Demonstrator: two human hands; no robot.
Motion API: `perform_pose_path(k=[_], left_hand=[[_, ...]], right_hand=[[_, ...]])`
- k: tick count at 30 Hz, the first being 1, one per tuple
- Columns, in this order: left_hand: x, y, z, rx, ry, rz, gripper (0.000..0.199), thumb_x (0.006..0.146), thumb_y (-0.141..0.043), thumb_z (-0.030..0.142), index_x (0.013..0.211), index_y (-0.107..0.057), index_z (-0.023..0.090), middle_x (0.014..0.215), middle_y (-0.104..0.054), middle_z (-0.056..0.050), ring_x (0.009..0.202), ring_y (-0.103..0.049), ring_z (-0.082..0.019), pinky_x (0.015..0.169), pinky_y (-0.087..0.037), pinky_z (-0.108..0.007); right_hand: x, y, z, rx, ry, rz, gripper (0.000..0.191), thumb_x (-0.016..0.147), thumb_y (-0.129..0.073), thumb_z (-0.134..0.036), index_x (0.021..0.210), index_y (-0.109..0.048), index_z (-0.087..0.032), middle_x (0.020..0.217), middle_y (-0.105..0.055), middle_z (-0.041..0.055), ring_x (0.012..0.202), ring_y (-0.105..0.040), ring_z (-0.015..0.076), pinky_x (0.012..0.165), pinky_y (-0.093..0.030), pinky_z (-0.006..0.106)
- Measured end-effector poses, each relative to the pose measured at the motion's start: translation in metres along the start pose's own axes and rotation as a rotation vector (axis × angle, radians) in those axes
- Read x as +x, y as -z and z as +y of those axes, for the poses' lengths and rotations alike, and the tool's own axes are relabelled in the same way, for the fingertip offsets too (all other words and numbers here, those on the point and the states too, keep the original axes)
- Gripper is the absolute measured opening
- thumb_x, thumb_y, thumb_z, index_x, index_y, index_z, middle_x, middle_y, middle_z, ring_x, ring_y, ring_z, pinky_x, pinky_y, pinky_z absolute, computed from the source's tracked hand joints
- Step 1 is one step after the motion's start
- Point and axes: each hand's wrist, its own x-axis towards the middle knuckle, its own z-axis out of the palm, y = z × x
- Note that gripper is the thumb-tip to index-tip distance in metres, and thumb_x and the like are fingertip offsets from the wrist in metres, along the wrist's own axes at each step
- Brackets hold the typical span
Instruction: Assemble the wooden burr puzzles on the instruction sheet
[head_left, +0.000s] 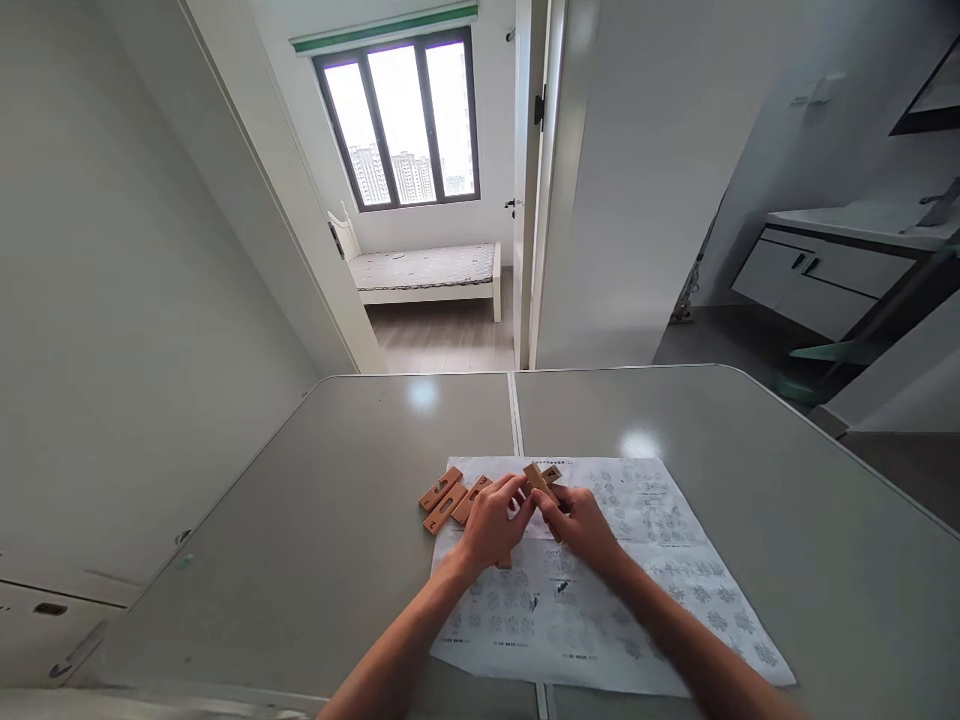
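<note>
Glossy grey tabletop (315, 560): pale-edged, crossed by a light seam (515, 415), with two bright reflections near its far edge.
Plain white left wall (150, 250): smooth, softly shaded.
Open white door (527, 150): dark-hinged, leading to a bright room.
Dark-framed three-pane window (397, 125): full of daylight, pale high-rises (412, 178) outside.
White bed frame (427, 297): below the window, bearing a patterned pale mattress (427, 266).
Greyish-brown floor (450, 335): before the bed.
White vanity cabinet (825, 285): dark-handled, in the dimmer space at right.
</note>
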Motion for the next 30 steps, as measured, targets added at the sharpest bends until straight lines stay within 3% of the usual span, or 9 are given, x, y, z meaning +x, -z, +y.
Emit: perform_pose_path(k=[3,7,18,24,30], left_hand=[[0.0012,0.0013,0.0019,-0.039,-0.013,-0.021,0.02,0.099,-0.054,0.025,0.088,-0.07,0.022,0.086,-0.073,-0.003,0.073,-0.065,-0.016,0.069,-0.05,-0.026],[0.0028,0.0023,0.0006,-0.051,0.037,0.028,0.01,0.094,-0.06,0.024,0.091,-0.069,0.023,0.086,-0.073,-0.002,0.073,-0.066,-0.017,0.074,-0.052,-0.029],[0.001,0.0016,-0.0041,0.065,0.172,0.133,0.008,0.083,-0.068,0.02,0.09,-0.069,0.024,0.086,-0.074,-0.001,0.073,-0.069,-0.019,0.068,-0.051,-0.03],[0.0005,-0.0003,-0.0074,0.118,0.161,0.147,0.017,0.08,-0.066,0.013,0.092,-0.069,0.024,0.09,-0.074,-0.003,0.085,-0.068,-0.023,0.078,-0.051,-0.034],[0.0012,-0.0002,-0.0068,0.148,0.112,0.11,0.023,0.074,-0.069,0.009,0.092,-0.07,0.024,0.086,-0.075,-0.001,0.086,-0.067,-0.024,0.089,-0.048,-0.039]], right_hand=[[0.0,0.0012,-0.003,0.004,-0.003,0.003,0.052,0.096,-0.052,-0.06,0.061,-0.053,-0.022,0.045,-0.049,-0.002,0.043,-0.044,0.0141,0.047,-0.037,0.027],[0.0005,0.0,-0.004,-0.01,0.014,-0.002,0.053,0.095,-0.053,-0.061,0.059,-0.051,-0.022,0.046,-0.05,-0.0016,0.044,-0.045,0.0143,0.048,-0.036,0.027],[-0.0001,0.0002,-0.0035,-0.101,0.125,-0.061,0.05,0.098,-0.05,-0.049,0.057,-0.042,-0.022,0.051,-0.04,-0.0043,0.049,-0.033,0.0112,0.049,-0.026,0.026],[-0.0013,-0.0001,-0.005,-0.222,0.228,-0.108,0.04,0.091,-0.055,-0.034,0.055,-0.043,-0.021,0.054,-0.043,-0.0036,0.052,-0.033,0.0122,0.054,-0.028,0.027],[-0.0013,0.0005,-0.0008,-0.333,0.267,-0.106,0.036,0.089,-0.055,-0.031,0.056,-0.042,-0.022,0.056,-0.048,-0.0023,0.052,-0.035,0.0128,0.055,-0.027,0.028]])
